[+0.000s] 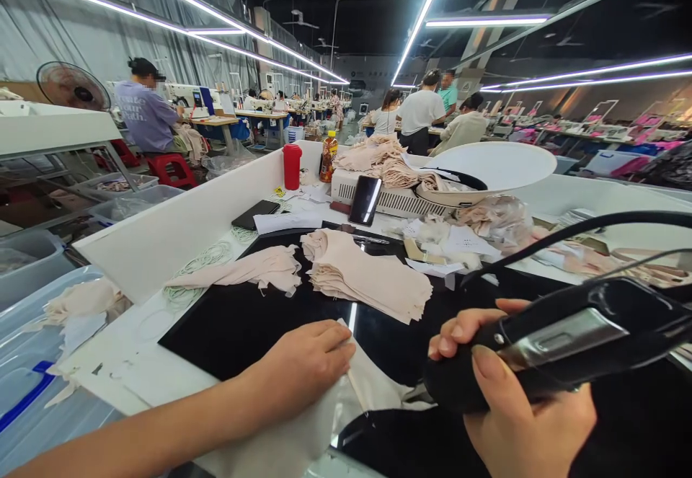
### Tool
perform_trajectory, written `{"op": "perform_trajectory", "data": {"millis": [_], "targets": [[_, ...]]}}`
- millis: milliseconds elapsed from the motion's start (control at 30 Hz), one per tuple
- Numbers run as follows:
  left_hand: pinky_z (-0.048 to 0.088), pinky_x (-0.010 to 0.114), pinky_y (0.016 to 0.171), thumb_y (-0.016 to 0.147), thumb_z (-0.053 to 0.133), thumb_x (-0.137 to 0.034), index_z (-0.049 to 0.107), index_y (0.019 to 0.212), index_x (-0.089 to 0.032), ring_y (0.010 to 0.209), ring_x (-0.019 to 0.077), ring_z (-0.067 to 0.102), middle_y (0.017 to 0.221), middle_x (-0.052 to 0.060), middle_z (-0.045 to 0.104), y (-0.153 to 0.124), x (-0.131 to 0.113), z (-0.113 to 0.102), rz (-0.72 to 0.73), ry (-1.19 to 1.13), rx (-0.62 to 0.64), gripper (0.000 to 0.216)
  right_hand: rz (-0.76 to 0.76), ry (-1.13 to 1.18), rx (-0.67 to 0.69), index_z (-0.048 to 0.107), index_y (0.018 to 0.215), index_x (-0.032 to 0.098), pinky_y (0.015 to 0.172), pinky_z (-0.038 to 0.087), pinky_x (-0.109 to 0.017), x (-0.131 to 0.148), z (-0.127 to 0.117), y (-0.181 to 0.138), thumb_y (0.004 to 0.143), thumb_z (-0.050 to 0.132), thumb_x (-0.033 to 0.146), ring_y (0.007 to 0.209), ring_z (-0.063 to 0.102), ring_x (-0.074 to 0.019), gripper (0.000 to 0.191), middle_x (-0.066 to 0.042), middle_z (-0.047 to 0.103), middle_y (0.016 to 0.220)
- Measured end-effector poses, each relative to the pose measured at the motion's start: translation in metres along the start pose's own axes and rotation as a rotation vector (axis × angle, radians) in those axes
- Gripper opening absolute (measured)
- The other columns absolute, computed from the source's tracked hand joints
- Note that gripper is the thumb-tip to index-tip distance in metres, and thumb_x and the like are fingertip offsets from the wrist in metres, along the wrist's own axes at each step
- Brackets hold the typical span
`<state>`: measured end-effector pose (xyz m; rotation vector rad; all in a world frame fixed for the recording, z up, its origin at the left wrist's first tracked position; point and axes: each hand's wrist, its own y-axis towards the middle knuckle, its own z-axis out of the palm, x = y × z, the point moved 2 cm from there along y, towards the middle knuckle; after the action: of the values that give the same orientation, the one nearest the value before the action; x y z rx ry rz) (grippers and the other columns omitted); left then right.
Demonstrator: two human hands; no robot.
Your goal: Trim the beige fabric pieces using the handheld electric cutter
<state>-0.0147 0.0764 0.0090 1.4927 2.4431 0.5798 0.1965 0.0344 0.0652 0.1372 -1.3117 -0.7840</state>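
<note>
My left hand (311, 363) is closed on the upper edge of a pale beige fabric piece (370, 381), fingertips pinched together. The cloth runs right from my fingers and also hangs, blurred, below my wrist. My right hand (519, 399) wraps around a black corded electric cutter (562, 341) with a silver plate on its side. Its short metal tip meets the right end of the cloth; whether the blades are apart is too small to tell. Just beyond my hands lie a stack of beige fabric pieces (373, 276) and a loose fabric bundle (254, 269).
The black glossy board (216, 326) lies on a white table with raised walls. Behind are a phone (365, 200), red cup (292, 166), bottle (328, 156), white dish (491, 164) and paper scraps. The cutter's cable (573, 229) arches at right. Several people sit farther off.
</note>
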Motion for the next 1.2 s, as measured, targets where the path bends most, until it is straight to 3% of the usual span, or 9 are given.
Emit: {"op": "perform_trajectory", "data": {"millis": [200,367,633,767,1000,1200], "targets": [[0.057,0.031,0.104,0.108,0.053,-0.019,0.066,0.114,-0.012,0.111,0.0204,0.068,0.116,0.011,0.072,0.0,-0.001,0.003,0.007,0.017,0.009,0.016,0.033,0.022,-0.042,0.064,0.109,0.026,0.052,0.06,-0.034,0.0,0.007,0.01,0.077,0.086,0.028,0.06,0.064,-0.018,0.039,0.001,0.066,0.073],[0.055,0.031,0.106,0.109,0.051,-0.018,0.067,0.114,-0.011,0.109,0.0196,0.068,0.114,0.011,0.074,-0.001,-0.001,0.007,0.032,0.046,-0.013,0.019,0.02,0.106,-0.093,0.062,0.107,0.026,0.049,0.058,-0.032,-0.008,0.031,0.026,0.073,0.088,0.027,0.058,0.062,-0.0167,0.042,0.003,0.066,0.072],[0.05,0.029,0.11,0.109,0.05,-0.012,0.067,0.116,-0.008,0.111,0.0168,0.068,0.108,0.007,0.075,0.0,-0.001,0.009,0.06,0.041,-0.039,0.019,0.035,0.094,-0.015,0.056,0.112,0.028,0.062,0.057,-0.031,-0.041,0.067,0.035,0.082,0.085,0.036,0.061,0.063,-0.0129,0.042,0.007,0.065,0.08],[0.05,0.029,0.111,0.107,0.052,-0.011,0.068,0.114,-0.008,0.109,0.0171,0.068,0.105,0.005,0.076,-0.001,-0.002,0.012,0.079,0.062,-0.049,0.018,0.041,0.093,-0.025,0.056,0.113,0.029,0.063,0.057,-0.031,-0.047,0.069,0.034,0.082,0.085,0.036,0.062,0.064,-0.0124,0.043,0.007,0.066,0.081],[0.049,0.031,0.114,0.107,0.051,-0.014,0.067,0.123,-0.008,0.118,0.0187,0.065,0.118,0.007,0.075,-0.006,-0.001,0.015,0.09,0.106,-0.01,0.023,0.011,0.104,0.0,0.054,0.117,0.029,0.063,0.057,-0.031,-0.051,0.069,0.031,0.085,0.082,0.032,0.062,0.064,-0.0126,0.043,0.006,0.067,0.082],[0.045,0.027,0.116,0.107,0.049,-0.008,0.068,0.123,-0.008,0.118,0.0152,0.065,0.117,0.007,0.075,-0.006,0.0,0.009,0.079,0.157,-0.003,0.025,-0.016,0.145,0.027,0.055,0.109,0.029,0.059,0.058,-0.028,-0.051,0.072,0.03,0.088,0.079,0.027,0.062,0.064,-0.0113,0.032,0.006,0.068,0.083]]}}
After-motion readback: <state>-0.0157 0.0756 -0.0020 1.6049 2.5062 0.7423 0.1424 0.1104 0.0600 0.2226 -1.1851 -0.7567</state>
